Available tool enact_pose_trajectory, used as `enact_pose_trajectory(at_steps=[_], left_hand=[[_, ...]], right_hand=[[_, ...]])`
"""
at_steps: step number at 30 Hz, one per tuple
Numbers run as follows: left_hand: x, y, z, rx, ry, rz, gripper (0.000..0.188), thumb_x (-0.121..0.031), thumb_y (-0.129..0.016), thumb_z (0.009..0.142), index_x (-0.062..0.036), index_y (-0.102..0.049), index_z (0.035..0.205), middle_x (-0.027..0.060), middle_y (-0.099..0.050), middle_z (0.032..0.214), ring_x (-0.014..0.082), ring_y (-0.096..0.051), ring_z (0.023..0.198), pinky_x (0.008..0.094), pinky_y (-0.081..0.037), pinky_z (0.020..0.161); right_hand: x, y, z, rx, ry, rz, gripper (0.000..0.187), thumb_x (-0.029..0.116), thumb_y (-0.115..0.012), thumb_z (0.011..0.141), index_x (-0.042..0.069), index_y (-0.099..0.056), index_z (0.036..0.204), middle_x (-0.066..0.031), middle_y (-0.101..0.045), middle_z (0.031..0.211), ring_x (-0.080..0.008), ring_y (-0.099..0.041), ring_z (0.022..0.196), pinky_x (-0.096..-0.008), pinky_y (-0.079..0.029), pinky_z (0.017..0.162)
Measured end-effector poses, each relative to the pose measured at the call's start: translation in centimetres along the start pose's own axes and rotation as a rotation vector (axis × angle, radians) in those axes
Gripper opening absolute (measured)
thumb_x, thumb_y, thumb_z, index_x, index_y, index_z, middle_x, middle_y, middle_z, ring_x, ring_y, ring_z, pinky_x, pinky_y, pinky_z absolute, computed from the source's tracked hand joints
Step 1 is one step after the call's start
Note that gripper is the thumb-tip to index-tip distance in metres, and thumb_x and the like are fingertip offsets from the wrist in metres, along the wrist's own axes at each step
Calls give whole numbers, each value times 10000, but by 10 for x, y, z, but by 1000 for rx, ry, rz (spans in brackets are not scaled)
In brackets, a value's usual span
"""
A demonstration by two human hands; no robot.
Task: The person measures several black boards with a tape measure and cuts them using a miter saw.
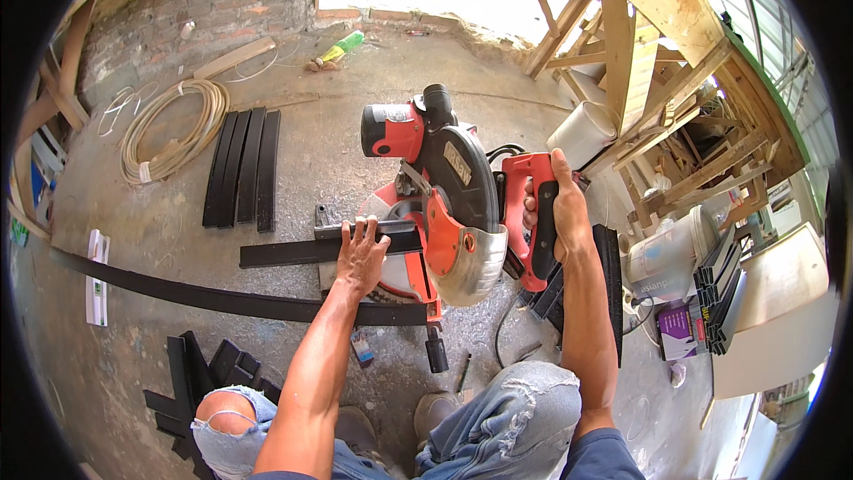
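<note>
A red and black miter saw (453,178) stands on the floor in front of me, its blade guard over the cutting area. My right hand (569,204) is wrapped round its red and black handle (530,231). My left hand (362,253) grips a short black bar (289,253) on the saw's base, with the fingertips over the grey metal fence (395,227). A long black bar (222,296) runs from the left up to the near end of the saw base. The guard hides the blade and the short bar's right end.
Several cut black pieces (242,169) lie side by side on the left, below a coiled hose (173,132). More black pieces (187,382) lie by my left knee. A white level (98,277) rests under the long bar. Buckets (666,253) and timber (631,62) stand right.
</note>
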State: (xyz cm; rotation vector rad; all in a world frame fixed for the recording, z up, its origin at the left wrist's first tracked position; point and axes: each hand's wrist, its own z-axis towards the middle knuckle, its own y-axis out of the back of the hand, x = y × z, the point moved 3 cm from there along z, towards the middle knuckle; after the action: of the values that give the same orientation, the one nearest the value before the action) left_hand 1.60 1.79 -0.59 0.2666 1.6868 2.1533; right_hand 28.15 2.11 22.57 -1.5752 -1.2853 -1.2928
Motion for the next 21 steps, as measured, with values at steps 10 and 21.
enact_pose_trajectory(at_steps=[10, 21], left_hand=[[0, -7, 1, -9, 2, -3, 346, -239, -802, 756, -143, -689, 1069, 140, -443, 1317, 324, -361, 1321, 568, -229, 1137], [0, -8, 1, -50, 0, -8, 337, -245, -794, 765, -153, -689, 1072, 141, -445, 1313, 329, -359, 1323, 576, -238, 1133]], right_hand=[[-3, 3, -1, 4, 10, -23, 678, 712, -446, 944, 68, -600, 800, -25, -553, 606, -132, -526, 484, -279, -451, 469], [-6, 2, -5, -16, 21, -3, 691, 732, -487, 913, 57, -597, 815, -21, -524, 589, -137, -510, 464, -276, -427, 450]])
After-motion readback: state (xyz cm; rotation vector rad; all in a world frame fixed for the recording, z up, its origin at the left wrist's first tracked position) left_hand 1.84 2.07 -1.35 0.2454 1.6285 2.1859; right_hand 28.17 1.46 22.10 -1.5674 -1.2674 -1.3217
